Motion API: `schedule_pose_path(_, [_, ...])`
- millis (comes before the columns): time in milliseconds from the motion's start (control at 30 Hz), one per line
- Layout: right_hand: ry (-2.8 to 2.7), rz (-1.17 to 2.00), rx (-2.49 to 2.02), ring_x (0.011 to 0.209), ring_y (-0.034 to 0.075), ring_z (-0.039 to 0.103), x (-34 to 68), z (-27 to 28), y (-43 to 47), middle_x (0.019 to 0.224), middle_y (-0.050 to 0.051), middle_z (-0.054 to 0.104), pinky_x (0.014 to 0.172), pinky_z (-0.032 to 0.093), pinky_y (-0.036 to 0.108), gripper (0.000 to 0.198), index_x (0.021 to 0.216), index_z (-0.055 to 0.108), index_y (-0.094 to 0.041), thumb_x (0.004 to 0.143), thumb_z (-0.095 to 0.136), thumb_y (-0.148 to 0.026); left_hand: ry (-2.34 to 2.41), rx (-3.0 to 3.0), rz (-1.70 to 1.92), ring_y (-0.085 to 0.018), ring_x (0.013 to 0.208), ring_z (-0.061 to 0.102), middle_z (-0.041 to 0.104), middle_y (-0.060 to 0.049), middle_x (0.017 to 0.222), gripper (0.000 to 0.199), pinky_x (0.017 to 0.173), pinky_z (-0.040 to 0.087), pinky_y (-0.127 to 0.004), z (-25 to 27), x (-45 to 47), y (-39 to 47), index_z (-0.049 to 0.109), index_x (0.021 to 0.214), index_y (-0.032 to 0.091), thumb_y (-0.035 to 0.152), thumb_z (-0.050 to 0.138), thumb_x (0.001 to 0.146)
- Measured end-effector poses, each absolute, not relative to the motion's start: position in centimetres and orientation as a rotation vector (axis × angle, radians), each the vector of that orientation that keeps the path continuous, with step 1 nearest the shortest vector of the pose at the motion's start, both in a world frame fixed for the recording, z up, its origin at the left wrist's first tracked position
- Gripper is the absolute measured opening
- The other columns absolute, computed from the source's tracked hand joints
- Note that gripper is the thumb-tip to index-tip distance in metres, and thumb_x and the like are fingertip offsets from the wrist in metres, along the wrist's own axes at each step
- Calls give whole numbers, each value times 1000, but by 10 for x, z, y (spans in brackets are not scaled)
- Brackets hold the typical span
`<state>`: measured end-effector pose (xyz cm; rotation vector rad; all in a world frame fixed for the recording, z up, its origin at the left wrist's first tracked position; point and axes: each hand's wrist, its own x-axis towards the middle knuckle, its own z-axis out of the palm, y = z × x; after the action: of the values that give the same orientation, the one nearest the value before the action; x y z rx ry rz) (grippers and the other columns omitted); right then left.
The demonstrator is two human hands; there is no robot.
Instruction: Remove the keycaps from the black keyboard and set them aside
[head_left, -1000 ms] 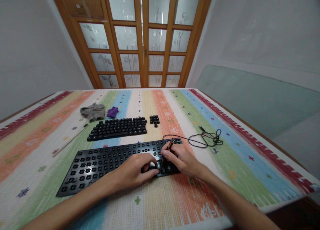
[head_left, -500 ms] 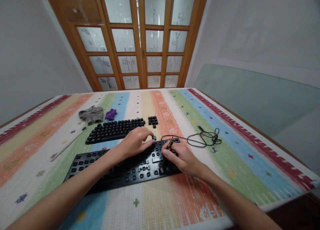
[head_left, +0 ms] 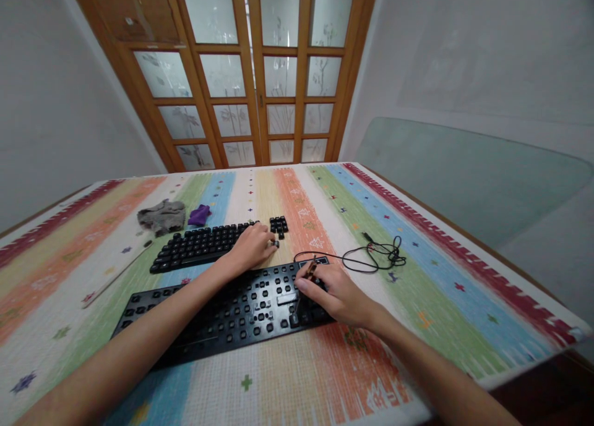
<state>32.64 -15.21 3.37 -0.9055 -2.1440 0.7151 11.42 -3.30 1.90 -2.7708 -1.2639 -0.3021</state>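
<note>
A black keyboard [head_left: 236,318] lies in front of me with most of its keycaps off and bare switches showing. Beyond it, loose black keycaps [head_left: 199,247] are laid out in rows, with a smaller group of keycaps [head_left: 278,224] to their right. My left hand [head_left: 254,245] pinches a single keycap [head_left: 275,244] just in front of that small group. Over the right end of the keyboard, my right hand [head_left: 331,289] is closed around a small brown tool [head_left: 311,269]; its lower end is dark and hard to make out.
A black cable [head_left: 371,259] lies coiled right of the keyboard. At the left are a grey cloth [head_left: 161,217], a purple cloth [head_left: 199,215] and a long-handled brush [head_left: 116,274]. A striped cloth [head_left: 445,290] covers the table.
My left hand has moved away from the keyboard, forward and left to the laid-out keycaps, carrying the keycap. The right hand stays over the keyboard's right end with the tool.
</note>
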Motion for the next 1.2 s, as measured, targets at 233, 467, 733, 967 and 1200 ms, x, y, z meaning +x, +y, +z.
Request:
schedule_pose_path(233, [-2167, 724, -909, 67, 14, 56, 327, 37, -151, 75, 2, 63, 66, 42, 26, 26, 87, 63, -15, 98, 47, -34, -1331, -2750, -274, -27, 89, 60, 67, -13, 86, 22, 80, 47, -38, 22, 117, -31, 74, 93, 11, 28, 60, 87])
schedule_pose_path(467, [-2200, 732, -930, 64, 13, 55, 329, 38, -152, 71, 1, 61, 64, 40, 25, 28, 85, 64, -14, 96, 50, -36, -1375, -2731, -214, -27, 94, 61, 68, -13, 89, 23, 83, 49, -36, 23, 118, -31, 74, 94, 13, 28, 58, 87])
schedule_pose_path(733, [-2261, 740, -956, 70, 14, 57, 333, 41, -151, 78, 3, 65, 68, 41, 26, 28, 89, 66, -15, 97, 50, -37, -1379, -2724, -196, -28, 96, 62, 69, -15, 95, 26, 84, 49, -37, 24, 119, -30, 72, 100, 11, 27, 58, 85])
schedule_pose_path(967, [-2293, 735, -945, 69, 14, 57, 334, 43, -150, 76, 2, 65, 68, 41, 26, 28, 89, 66, -15, 97, 51, -36, -1375, -2737, -198, -28, 97, 62, 70, -14, 95, 26, 85, 49, -37, 23, 119, -29, 72, 103, 12, 24, 58, 85])
schedule_pose_path(1200, [-2329, 772, -933, 69, 14, 57, 338, 45, -149, 78, 3, 65, 67, 41, 26, 29, 91, 67, -15, 97, 50, -38, -1357, -2773, -189, -27, 97, 62, 70, -13, 94, 24, 85, 49, -36, 23, 117, -27, 72, 102, 14, 22, 58, 85])
